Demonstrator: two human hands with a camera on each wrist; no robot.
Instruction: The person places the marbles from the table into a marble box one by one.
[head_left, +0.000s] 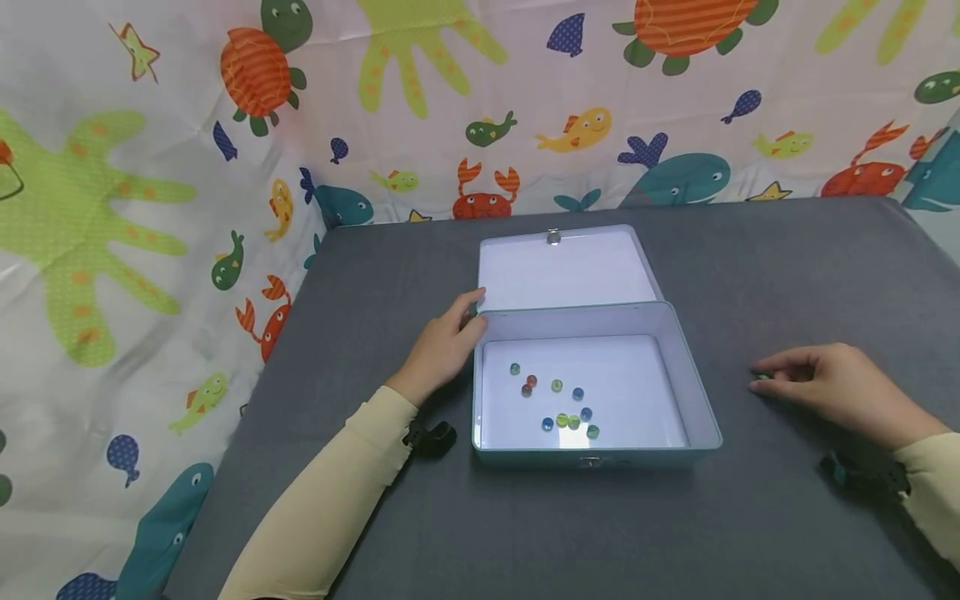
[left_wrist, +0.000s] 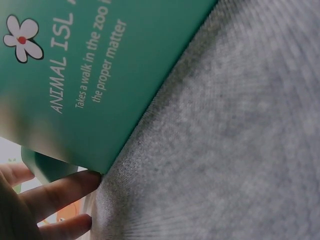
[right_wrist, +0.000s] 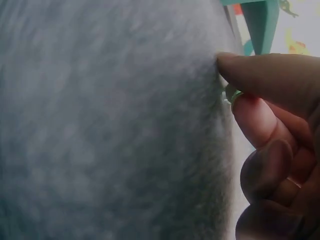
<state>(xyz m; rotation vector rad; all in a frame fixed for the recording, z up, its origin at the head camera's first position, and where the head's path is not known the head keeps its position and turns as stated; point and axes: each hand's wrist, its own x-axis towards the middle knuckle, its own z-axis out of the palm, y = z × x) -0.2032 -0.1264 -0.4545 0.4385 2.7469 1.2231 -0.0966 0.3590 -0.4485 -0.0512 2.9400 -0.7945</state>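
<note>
A rectangular tin box (head_left: 600, 460), green outside and white inside, lies on the table with its lid (head_left: 566, 271) folded back. Several glass marbles, among them a blue marble (head_left: 578, 393) and a green marble (head_left: 514, 368), are spread over its floor. At the box's back left corner, my left hand (head_left: 442, 346) holds on, thumb by the rim and fingers around the corner; the left wrist view shows the printed side wall (left_wrist: 100, 100) and fingertips touching the corner. Right of the box, my right hand (head_left: 832, 383) pinches a green marble (right_wrist: 231, 94) between thumb and index finger, close over the cloth.
Grey cloth (head_left: 600, 533) covers the table. A curtain (head_left: 420, 158) printed with sea animals hangs along the back and left edges. The raised box walls and the lid's metal clasp (head_left: 553, 237) stand up around the marbles. Both wrists carry dark bands with cameras.
</note>
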